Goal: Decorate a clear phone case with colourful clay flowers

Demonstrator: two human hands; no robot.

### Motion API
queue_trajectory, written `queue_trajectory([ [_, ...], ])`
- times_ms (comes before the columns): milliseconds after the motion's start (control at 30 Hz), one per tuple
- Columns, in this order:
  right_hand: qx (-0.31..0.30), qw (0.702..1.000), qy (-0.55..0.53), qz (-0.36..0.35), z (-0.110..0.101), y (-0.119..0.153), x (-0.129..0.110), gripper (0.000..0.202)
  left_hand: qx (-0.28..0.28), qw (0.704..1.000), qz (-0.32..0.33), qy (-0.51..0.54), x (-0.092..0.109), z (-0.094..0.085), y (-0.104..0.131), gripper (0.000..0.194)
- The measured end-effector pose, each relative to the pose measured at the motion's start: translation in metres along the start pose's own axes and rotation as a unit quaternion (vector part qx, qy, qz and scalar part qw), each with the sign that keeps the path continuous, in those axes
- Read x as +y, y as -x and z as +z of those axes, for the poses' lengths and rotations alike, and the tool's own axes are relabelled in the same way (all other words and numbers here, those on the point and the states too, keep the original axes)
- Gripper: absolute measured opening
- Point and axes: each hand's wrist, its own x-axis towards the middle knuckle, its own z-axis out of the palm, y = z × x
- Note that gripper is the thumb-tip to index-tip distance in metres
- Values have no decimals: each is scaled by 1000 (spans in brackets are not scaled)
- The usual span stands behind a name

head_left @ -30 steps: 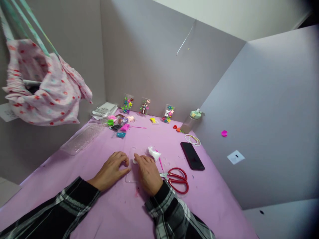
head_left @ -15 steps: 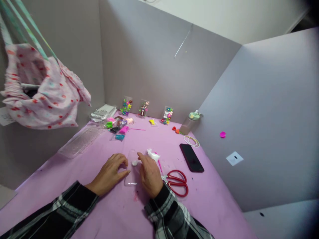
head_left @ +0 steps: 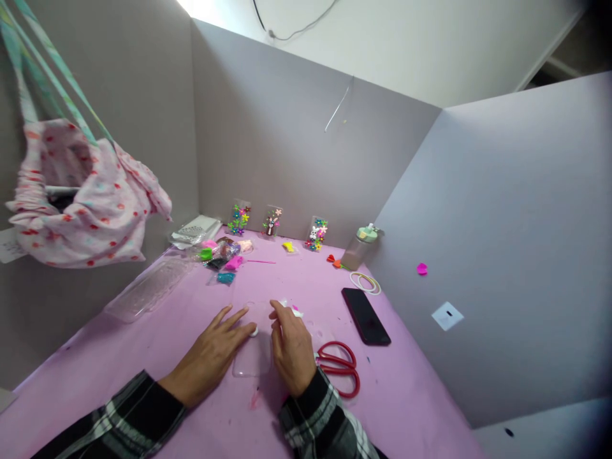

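Observation:
A clear phone case (head_left: 252,363) lies flat on the pink tabletop between my hands. My left hand (head_left: 210,347) is open, fingers spread over the case's left edge, with one fingertip on a small white lump (head_left: 254,331), apparently clay. At the case's right side rests my right hand (head_left: 292,347), its index finger stretched forward and the others loosely bent; I see nothing held in it. Just behind that hand, a white packet (head_left: 297,313) is mostly hidden. Red-handled scissors (head_left: 354,363) lie right of my right wrist, their blades largely covered.
A black phone (head_left: 366,317), white rings (head_left: 365,282) and a bottle (head_left: 358,248) are on the right. Several coloured clay packets (head_left: 224,261) and a clear tray (head_left: 148,290) lie left. Decorated cases (head_left: 316,234) lean on the back wall. A polka-dot cloth bag (head_left: 90,210) hangs left.
My left hand has moved onto the case, its fingers spreading and one fingertip now touching the white lump. My right hand stays beside the case. The camera view has tilted up slightly.

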Motion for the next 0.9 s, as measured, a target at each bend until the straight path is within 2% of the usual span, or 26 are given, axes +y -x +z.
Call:
queue_trajectory([
  [100, 0, 1000, 5, 3, -2, -1, -1, 48, 2, 1000, -13, 20, 1, 0, 0, 38],
  [267, -6, 1000, 8, 16, -3, -1, -4, 40, 30, 990, -87, 107, -2, 6, 1, 30],
  [500, -84, 995, 29, 34, 2, 2, -4, 25, 49, 955, -169, 241, -1, 11, -5, 26],
  [700, -78, 997, 0, 10, 7, 4, -4, 27, 35, 946, -178, 271, -1, 7, -8, 31],
  [900, -112, 993, -3, -35, 10, 7, -9, 44, 34, 941, -197, 274, -4, 6, -5, 35],
])
